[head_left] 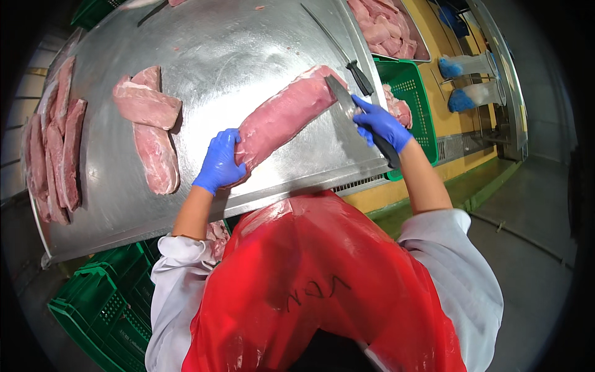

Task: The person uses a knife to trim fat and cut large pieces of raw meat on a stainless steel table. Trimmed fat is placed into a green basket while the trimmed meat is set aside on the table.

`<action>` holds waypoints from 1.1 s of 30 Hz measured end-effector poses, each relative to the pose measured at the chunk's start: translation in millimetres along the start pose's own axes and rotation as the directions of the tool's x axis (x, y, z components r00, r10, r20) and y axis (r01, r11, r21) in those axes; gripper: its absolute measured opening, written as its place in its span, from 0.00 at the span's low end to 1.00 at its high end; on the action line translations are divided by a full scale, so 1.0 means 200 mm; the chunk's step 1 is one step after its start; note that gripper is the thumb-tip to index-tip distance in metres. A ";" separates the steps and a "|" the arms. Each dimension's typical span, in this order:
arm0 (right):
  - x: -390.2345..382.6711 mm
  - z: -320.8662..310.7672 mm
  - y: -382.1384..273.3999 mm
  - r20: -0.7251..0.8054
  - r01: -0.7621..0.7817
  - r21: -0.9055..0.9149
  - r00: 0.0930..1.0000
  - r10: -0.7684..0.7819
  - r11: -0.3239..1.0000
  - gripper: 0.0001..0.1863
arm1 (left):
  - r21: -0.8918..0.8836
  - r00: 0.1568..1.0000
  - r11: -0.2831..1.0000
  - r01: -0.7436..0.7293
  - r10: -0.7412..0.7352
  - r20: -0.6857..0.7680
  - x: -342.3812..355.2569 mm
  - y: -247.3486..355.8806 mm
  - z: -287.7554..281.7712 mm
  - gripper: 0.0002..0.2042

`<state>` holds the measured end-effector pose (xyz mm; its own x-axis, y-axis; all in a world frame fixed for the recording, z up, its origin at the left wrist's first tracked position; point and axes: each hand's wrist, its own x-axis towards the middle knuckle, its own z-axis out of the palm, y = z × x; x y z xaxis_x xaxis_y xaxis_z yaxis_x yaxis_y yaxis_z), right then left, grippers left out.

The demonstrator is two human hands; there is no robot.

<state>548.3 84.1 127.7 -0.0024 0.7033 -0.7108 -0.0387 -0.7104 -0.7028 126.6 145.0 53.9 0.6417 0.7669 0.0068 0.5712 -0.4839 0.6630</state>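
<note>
A long boneless pork loin (pixel 282 121) lies slantwise across the steel table in front of me. My left hand (pixel 220 160), in a blue glove, is closed round its near left end, thumb toward me. In my right hand (pixel 378 124), also gloved in blue, is a knife (pixel 342 99) with a black handle. Its blade lies against the loin's far right end, the tip at the upper edge of the meat. Whether the edge has entered the meat I cannot tell. Just beyond that hand rests a sharpening steel (pixel 339 48) with a black handle.
Stacked loin pieces (pixel 149 115) lie left of centre on the steel table (pixel 211 43). Several long meat strips (pixel 59 142) line its left edge. A green crate (pixel 424 118) and a metal tray (pixel 424 53), both with meat, stand at right. Green crates (pixel 102 304) sit below left.
</note>
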 end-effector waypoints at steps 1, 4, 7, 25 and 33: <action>-0.05 0.00 0.04 0.037 -0.002 0.072 0.999 -0.001 0.997 0.40 | 0.000 1.000 1.000 -0.024 0.024 -0.001 0.00 -0.01 0.00 0.28; 0.09 0.02 0.00 0.040 0.032 0.165 0.998 -0.039 0.986 0.40 | -0.007 0.997 0.997 -0.078 0.078 0.007 0.02 -0.04 0.02 0.29; 0.13 0.12 0.02 0.067 0.121 0.075 0.990 -0.126 0.990 0.41 | -0.013 0.997 0.998 -0.069 0.069 0.019 0.01 -0.06 -0.02 0.29; -0.15 -0.36 0.13 -0.199 0.305 0.097 0.939 -0.282 0.947 0.40 | 0.285 0.939 0.943 0.174 -0.246 0.239 1.47 0.46 0.25 0.33; 0.23 -0.07 0.14 -0.120 0.325 0.028 0.940 -0.320 0.945 0.44 | -0.252 0.894 0.884 0.394 -0.306 0.327 1.55 0.14 0.30 0.08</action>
<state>561.4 96.7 75.6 0.1304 0.8852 -0.4466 -0.0657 -0.4418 -0.8947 373.5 343.8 29.6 0.5666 0.6961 -0.4410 0.6285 -0.0190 0.7776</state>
